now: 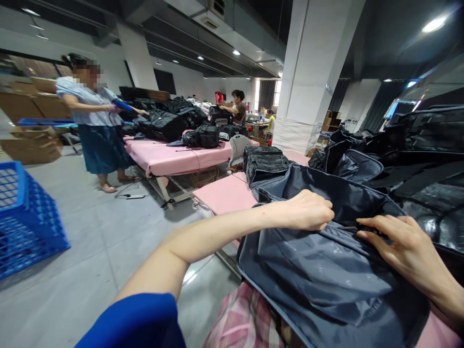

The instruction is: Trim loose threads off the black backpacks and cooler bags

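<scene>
A dark navy fabric bag (319,280) lies on the pink table (223,193) in front of me. My left hand (308,210) is closed, its fingers curled down and gripping a fold of the bag's fabric near the top. My right hand (398,241) rests on the bag just to the right, fingers pressed together and pinching at the dark zipper area (353,228) between the two hands. What exactly the right fingertips hold is too small to tell apart from the bag.
A stack of black bags (424,159) fills the table at right; a black backpack (264,164) stands behind. A blue plastic crate (25,217) sits on the floor at left. A person in a blue skirt (97,125) works at another pink table (170,157). A white pillar (308,87) rises behind.
</scene>
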Action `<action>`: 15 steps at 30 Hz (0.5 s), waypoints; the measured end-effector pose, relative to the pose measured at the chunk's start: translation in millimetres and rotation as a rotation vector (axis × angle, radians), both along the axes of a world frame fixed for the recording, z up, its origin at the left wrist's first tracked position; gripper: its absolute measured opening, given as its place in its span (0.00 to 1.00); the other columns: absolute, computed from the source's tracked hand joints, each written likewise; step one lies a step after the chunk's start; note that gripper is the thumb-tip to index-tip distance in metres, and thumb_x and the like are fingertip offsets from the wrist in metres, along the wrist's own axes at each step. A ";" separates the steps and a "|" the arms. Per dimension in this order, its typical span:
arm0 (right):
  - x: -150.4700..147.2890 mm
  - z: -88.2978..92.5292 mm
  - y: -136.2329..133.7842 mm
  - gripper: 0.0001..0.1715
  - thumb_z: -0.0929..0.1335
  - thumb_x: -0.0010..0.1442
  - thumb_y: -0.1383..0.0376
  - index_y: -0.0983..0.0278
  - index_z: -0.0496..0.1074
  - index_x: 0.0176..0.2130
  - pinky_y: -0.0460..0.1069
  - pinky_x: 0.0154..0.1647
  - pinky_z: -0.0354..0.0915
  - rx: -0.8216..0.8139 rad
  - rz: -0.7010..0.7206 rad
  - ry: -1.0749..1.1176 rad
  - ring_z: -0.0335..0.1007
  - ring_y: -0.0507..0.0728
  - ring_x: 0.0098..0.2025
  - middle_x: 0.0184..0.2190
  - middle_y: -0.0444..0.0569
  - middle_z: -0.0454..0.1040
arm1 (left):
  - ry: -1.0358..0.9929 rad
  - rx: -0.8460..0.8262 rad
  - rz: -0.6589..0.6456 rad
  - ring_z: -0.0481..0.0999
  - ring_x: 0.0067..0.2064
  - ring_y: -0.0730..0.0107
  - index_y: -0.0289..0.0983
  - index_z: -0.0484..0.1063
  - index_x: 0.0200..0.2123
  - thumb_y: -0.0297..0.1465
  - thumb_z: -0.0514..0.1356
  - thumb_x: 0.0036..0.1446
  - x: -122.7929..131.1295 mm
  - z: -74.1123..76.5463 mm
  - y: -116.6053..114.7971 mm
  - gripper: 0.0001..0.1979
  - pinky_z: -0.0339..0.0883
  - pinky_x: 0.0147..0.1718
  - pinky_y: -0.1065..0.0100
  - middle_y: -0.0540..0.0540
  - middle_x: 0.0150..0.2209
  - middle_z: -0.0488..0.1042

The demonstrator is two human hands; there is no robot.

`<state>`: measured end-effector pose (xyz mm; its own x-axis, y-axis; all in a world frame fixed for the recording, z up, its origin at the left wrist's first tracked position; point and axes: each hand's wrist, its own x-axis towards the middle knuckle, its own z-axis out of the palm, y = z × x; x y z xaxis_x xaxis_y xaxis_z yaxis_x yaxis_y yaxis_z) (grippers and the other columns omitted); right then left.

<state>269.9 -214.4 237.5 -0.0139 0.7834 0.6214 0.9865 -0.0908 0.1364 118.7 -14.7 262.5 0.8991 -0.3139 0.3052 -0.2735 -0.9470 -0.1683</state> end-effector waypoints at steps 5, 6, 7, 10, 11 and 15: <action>-3.2 0.9 -0.5 0.13 0.63 0.63 0.55 0.59 0.70 0.41 0.52 0.34 0.56 0.014 0.018 -0.038 0.66 0.53 0.27 0.29 0.43 0.74 | 0.079 -0.254 0.008 0.71 0.33 0.71 0.35 0.72 0.31 0.28 0.53 0.55 0.7 -7.9 7.9 0.08 0.60 0.29 0.72 0.47 0.34 0.74; -5.0 1.5 0.7 0.12 0.63 0.63 0.56 0.59 0.69 0.42 0.52 0.34 0.56 0.017 0.020 -0.056 0.66 0.52 0.27 0.30 0.43 0.74 | 0.100 -0.313 0.011 0.70 0.32 0.73 0.35 0.71 0.31 0.27 0.53 0.55 0.7 -8.7 9.0 0.07 0.60 0.30 0.73 0.48 0.34 0.74; -7.2 2.4 2.4 0.11 0.63 0.63 0.57 0.60 0.69 0.42 0.52 0.34 0.56 0.022 0.022 -0.080 0.66 0.52 0.27 0.30 0.43 0.74 | 0.117 -0.365 0.013 0.69 0.31 0.74 0.35 0.71 0.30 0.27 0.54 0.54 0.5 -9.2 9.7 0.06 0.59 0.30 0.74 0.49 0.33 0.73; -14.4 5.6 10.4 0.10 0.63 0.64 0.60 0.62 0.69 0.42 0.52 0.35 0.55 0.038 0.015 -0.182 0.67 0.53 0.29 0.31 0.45 0.75 | 0.134 -0.465 0.004 0.68 0.30 0.76 0.35 0.70 0.30 0.26 0.55 0.53 -1.4 -9.8 10.4 0.05 0.59 0.30 0.76 0.50 0.32 0.73; -16.3 6.8 13.1 0.10 0.63 0.64 0.60 0.62 0.70 0.41 0.52 0.34 0.54 0.034 0.013 -0.217 0.67 0.53 0.30 0.31 0.45 0.75 | 0.126 -0.480 -0.002 0.68 0.30 0.77 0.34 0.70 0.30 0.26 0.55 0.54 -2.5 -10.0 10.3 0.05 0.59 0.31 0.77 0.50 0.31 0.72; -17.4 11.5 17.3 0.10 0.63 0.64 0.60 0.61 0.71 0.41 0.52 0.34 0.54 0.014 0.024 -0.246 0.67 0.53 0.30 0.31 0.45 0.75 | 0.090 -0.489 -0.010 0.68 0.32 0.76 0.34 0.70 0.31 0.25 0.54 0.56 -6.2 -12.1 8.8 0.05 0.60 0.32 0.77 0.49 0.33 0.72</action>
<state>252.5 -197.1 249.0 -0.1846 0.7722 0.6079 0.9255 -0.0716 0.3720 112.5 -5.9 250.3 0.9261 -0.1623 0.3405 -0.2763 -0.9064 0.3196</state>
